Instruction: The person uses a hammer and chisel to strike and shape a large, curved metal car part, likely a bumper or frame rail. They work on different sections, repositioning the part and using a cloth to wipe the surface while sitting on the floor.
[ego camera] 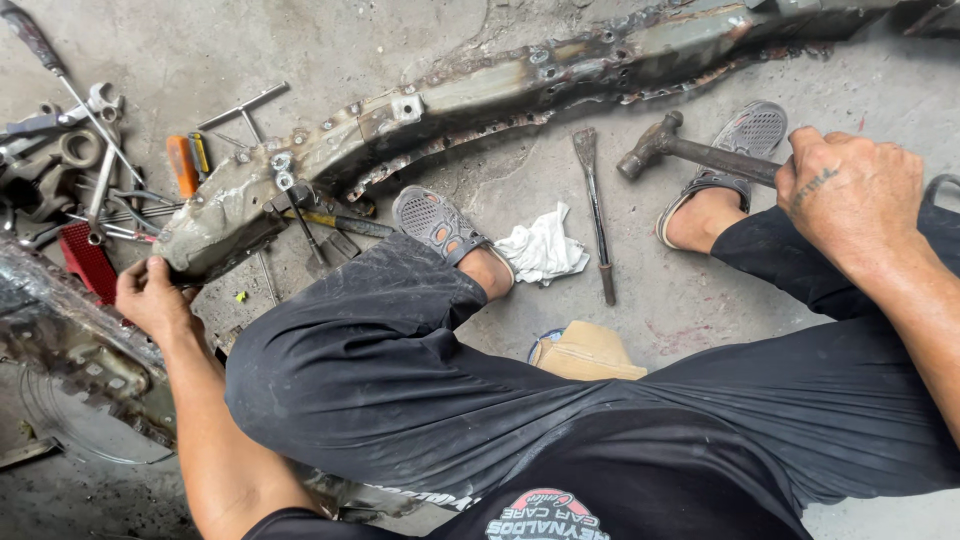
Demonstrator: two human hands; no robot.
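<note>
Careful: your right hand [850, 190] grips the hammer [690, 150], right of frame; your left hand [150, 295] clasps the beam [420, 115] end; a glancing blow could strike those fingers.

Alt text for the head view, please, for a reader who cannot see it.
A person squatting on a concrete floor grips a hammer in the right hand while the left hand steadies the end of a long rusty metal beam. A chisel and white rag lie between their feet.

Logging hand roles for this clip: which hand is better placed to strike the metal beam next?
Probably the right hand: it grips the hammer by its handle, head raised near the metal beam. The left hand is busy holding the beam's near end.
</note>
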